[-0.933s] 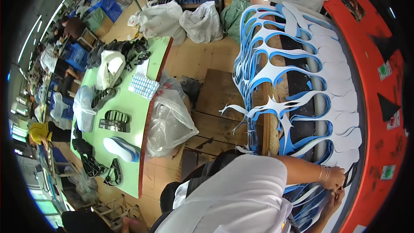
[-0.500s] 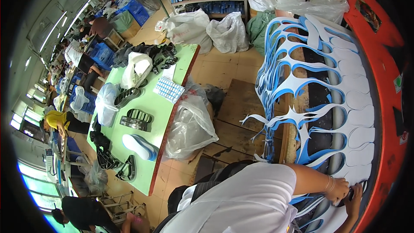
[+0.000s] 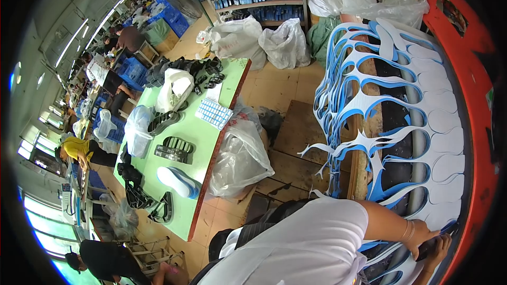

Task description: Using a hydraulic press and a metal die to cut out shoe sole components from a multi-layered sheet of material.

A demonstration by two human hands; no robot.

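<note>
My left hand (image 3: 421, 236), with a thin bracelet at the wrist, reaches across a layered white-and-blue sole sheet (image 3: 447, 171). Close below it is my right hand (image 3: 439, 250), its forearm rising from the lower edge. Both hands close on a dark object (image 3: 426, 248) that lies between them; fingers cover most of it and its kind cannot be made out. A dark blue edge (image 3: 450, 227) shows just beyond the fingertips. Sole-shaped outlines run along the sheet, and its cut-out scrap webbing (image 3: 364, 103) hangs toward the left.
A red machine frame (image 3: 478, 126) borders the sheet on the right. To the left stands a green table (image 3: 211, 145) with sandals, white insoles (image 3: 177, 181) and plastic bags. Large plastic sacks (image 3: 285, 42) and a shelf (image 3: 256, 2) stand behind. Other people work at far left.
The view has shifted slightly, so the table appears further right. My hands have moved a little right, and more of the dark object shows between them.
</note>
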